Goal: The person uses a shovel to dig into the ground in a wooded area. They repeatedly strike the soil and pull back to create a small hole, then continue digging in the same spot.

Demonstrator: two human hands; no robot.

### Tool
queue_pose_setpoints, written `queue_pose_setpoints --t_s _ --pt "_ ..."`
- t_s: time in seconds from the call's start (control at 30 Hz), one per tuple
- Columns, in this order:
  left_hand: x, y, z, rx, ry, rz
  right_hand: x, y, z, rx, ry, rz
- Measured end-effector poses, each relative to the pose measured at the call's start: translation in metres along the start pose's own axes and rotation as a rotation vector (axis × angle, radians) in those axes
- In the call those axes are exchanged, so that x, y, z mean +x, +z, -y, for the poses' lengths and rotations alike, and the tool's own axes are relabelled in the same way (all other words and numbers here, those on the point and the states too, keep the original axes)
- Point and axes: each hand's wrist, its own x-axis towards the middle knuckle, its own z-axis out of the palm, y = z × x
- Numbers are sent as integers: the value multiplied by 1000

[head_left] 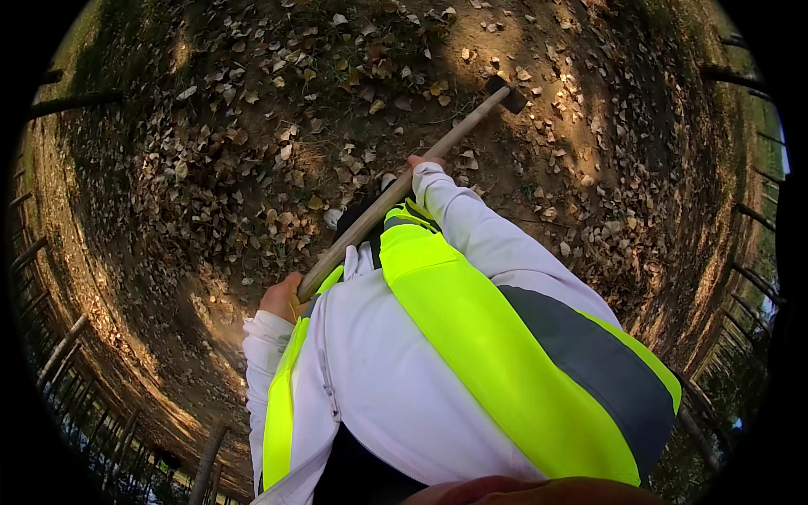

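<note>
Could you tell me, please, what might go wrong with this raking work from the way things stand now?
The long pale wooden handle is gripped at its very end by the left hand, so it may slip on a hard pull. The dark rake head sits far out from the body, which could strain the extended right hand. Dry brown leaves cover the dirt ground and may hide uneven footing near the shoe.

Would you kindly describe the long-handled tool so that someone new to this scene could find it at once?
Start from the leaf-strewn dirt ground ahead of the person in the white jacket and yellow vest. A pale wooden handle runs diagonally across it, gripped by the left hand and right hand. It alone ends in a dark head.
</note>
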Motion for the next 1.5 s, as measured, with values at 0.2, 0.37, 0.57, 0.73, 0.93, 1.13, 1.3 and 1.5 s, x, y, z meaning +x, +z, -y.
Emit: queue_pose_setpoints --t_s 0.2,0.37,0.57,0.73,0.93,1.13,1.3,1.5 --pt "-26 19 8 -310 -286 -87 -27 42 16 -326 -71 60" --pt "-91 -20 -14 -42 -310 -141 -48 86 -26 -601 -201 275" --pt "-107 -8 -5 5 -311 -173 -36 101 -47 -661 -264 269" --pt "-88 20 18 -166 -288 -197 -36 83 -34 -600 -206 172" --pt "-39 41 25 -237 -230 -110 -29 73 3 -234 -142 -56" --pt "-63 40 39 -185 -352 -98 0 127 -30 -633 -144 -74" --pt "-106 26 37 -32 -305 -159 -44 122 -69 -592 -162 90" --pt "-85 35 52 -18 -176 -276 -47 107 -48 -489 -131 78"
